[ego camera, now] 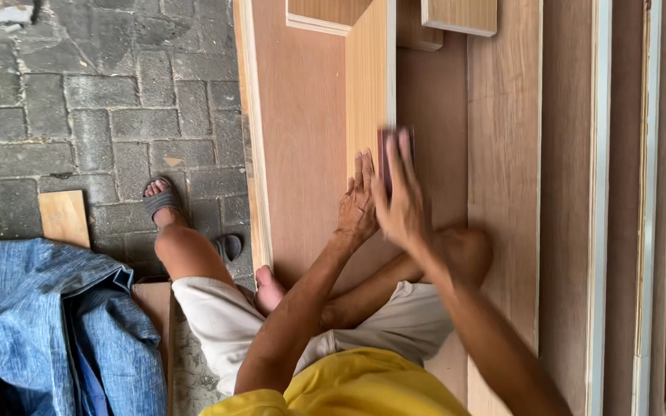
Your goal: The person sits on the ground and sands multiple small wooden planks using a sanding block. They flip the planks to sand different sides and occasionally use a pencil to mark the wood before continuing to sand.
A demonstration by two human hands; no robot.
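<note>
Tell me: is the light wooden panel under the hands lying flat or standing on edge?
On edge: the light wooden panel shows its thin edge upward, left hand bracing its face.

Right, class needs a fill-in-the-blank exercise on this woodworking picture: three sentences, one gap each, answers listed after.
1. The left hand rests flat on an upright wooden ____.
2. The blurred right hand presses a dark sanding block against the board's ____ face.
3. The foot on the paving stones wears a grey ____.

Missing words: board; right; sandal
</note>
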